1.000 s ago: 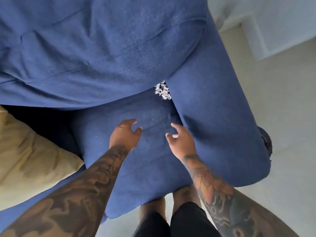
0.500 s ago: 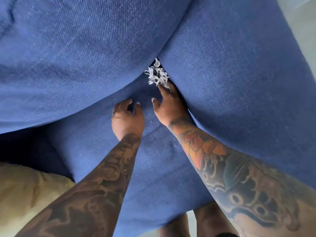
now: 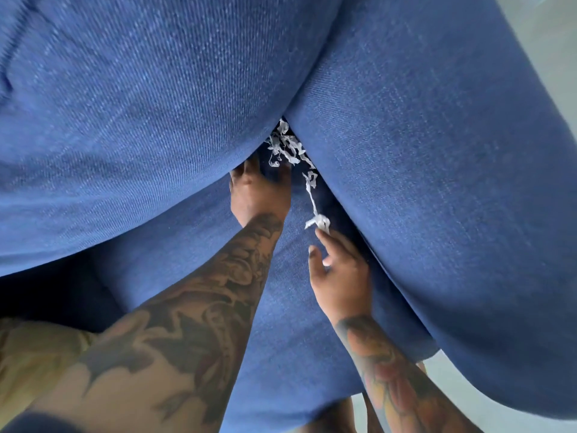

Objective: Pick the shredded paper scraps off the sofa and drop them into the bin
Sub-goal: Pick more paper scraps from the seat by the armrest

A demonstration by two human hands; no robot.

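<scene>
A tangle of white shredded paper scraps (image 3: 285, 146) sits in the corner of the blue sofa (image 3: 156, 120), where back cushion, seat and armrest meet. One long strand (image 3: 312, 198) trails down from it to a small clump (image 3: 319, 220) touching the index fingertip of my right hand (image 3: 338, 276); that thumb stands apart. My left hand (image 3: 259, 192) reaches into the gap just left of the pile, thumb and fingers spread, fingertips partly under the back cushion. No scrap shows inside it. No bin is in view.
The sofa armrest (image 3: 452, 198) rises close on the right of my right hand. A tan cushion (image 3: 34, 364) lies at the lower left. Pale floor (image 3: 555, 51) shows at the right edge and below the seat front.
The camera moved closer to the corner. My left hand advanced up to the pile. My right hand drew back from the pile, and a paper strand now stretches from the pile to its fingertip.
</scene>
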